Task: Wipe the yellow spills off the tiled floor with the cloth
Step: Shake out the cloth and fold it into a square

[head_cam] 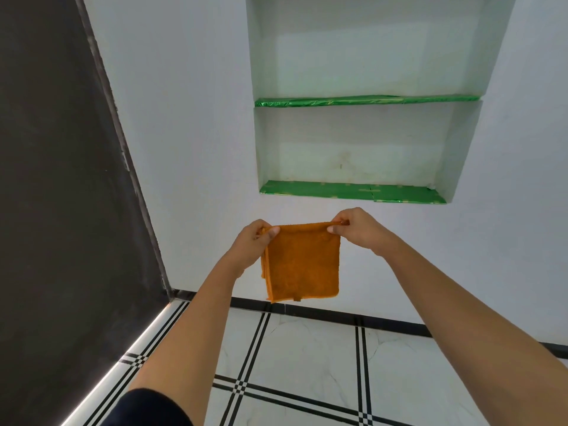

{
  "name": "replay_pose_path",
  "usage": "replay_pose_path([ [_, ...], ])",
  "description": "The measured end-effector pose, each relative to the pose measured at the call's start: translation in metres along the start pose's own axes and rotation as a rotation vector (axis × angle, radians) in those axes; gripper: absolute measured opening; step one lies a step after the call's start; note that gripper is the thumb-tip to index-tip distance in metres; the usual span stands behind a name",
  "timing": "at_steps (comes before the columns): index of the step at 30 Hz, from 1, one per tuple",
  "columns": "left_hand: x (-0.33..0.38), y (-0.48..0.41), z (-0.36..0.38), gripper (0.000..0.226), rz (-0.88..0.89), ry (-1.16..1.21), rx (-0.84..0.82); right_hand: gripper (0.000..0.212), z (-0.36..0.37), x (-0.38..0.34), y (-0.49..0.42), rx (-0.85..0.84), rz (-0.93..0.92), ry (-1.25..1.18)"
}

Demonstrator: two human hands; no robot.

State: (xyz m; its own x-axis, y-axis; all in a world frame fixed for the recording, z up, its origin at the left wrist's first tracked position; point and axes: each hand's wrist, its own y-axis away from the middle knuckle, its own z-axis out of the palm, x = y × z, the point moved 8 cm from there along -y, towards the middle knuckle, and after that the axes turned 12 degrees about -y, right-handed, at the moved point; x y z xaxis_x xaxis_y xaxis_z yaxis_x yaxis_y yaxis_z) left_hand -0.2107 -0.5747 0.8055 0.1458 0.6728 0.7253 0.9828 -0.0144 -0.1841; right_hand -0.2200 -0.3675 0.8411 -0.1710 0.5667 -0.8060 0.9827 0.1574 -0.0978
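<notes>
1. Landmark: the wall niche [362,149], the one with green foil lining [350,190] on its shelves. Everything below is placed from it.
2. Cloth [302,262]: orange and roughly square, hanging in the air just under the niche's bottom shelf. It looks folded, with a second layer showing along its left edge.
3. Left hand [253,241]: thumb and fingers pinch the cloth's top-left corner, below the niche's left end.
4. Right hand [356,230]: fingertips pinch the top-right corner, below the niche's middle.
5. Key relation: the top edge is stretched level between the two hands and the rest of the cloth drops straight down from the fingers. The face of the cloth is vertical and parallel to the niche wall, not to the floor.
6. Both hands are equally close to the cloth, one per corner, so neither has the lead.
7. Tiled floor [307,358]: white with black lines, well below the niche and past the black skirting band [338,316]. The cloth's bottom edge hangs clear of it.
8. No yellow spill shows on the visible floor, so I can't tell where the target is.
9. My read: wiping has not started. The next move needs the cloth lowered and laid flat on the tile, which probably means crouching and shifting to a one-hand press.
10. Risk: the folded layers could slip apart on the way down.
</notes>
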Motion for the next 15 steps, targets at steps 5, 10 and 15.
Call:
replay_pose_path([
  [5, -0.006, 0.006, 0.014, 0.033, -0.236, 0.578, -0.092, 0.031, 0.012, 0.009, 0.004, -0.018, 0.096, -0.623],
  [10, -0.014, 0.014, 0.031, 0.04, -0.372, 0.758, -0.127, 0.061, 0.062, 0.037, 0.015, -0.275, 0.206, -0.954],
  [15, -0.038, 0.016, 0.035, 0.051, -0.512, 0.866, -0.13, 0.076, 0.078, 0.042, 0.016, -0.341, 0.236, -0.946],
])
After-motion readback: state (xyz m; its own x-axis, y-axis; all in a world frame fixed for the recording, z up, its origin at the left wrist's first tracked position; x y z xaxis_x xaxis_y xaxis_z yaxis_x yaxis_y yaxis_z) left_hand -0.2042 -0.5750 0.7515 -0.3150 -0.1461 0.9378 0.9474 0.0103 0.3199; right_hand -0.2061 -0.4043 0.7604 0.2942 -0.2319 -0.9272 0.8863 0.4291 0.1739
